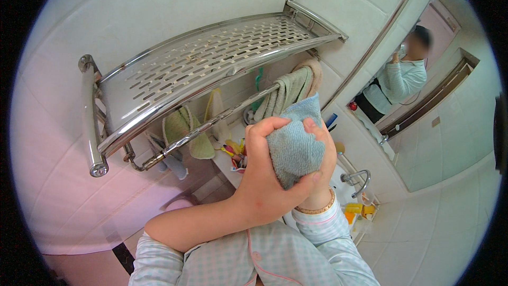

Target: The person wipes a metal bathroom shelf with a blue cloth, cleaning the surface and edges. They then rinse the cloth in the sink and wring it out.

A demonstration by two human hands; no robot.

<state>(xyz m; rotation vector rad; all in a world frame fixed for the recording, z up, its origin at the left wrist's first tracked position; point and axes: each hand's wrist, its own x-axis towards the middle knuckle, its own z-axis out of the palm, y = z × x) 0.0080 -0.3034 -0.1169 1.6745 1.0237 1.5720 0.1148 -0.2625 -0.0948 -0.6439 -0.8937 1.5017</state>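
Note:
A folded blue-grey terry cloth is held up in front of my chest, between both hands. My left hand wraps it from the left, with the thumb across its lower edge. On the other side my right hand grips the cloth, its thumb pressing on the upper part; a gold-coloured bracelet circles that wrist. The hands hide part of the cloth and some of the sink behind. Just beyond them a metal towel bar carries a pale green towel and a beige towel.
A perforated metal wall shelf juts out above the bar. Green cloths hang below. At right are a mirror reflecting a person, a curved faucet and yellow items. Toothbrushes stand left of my hands.

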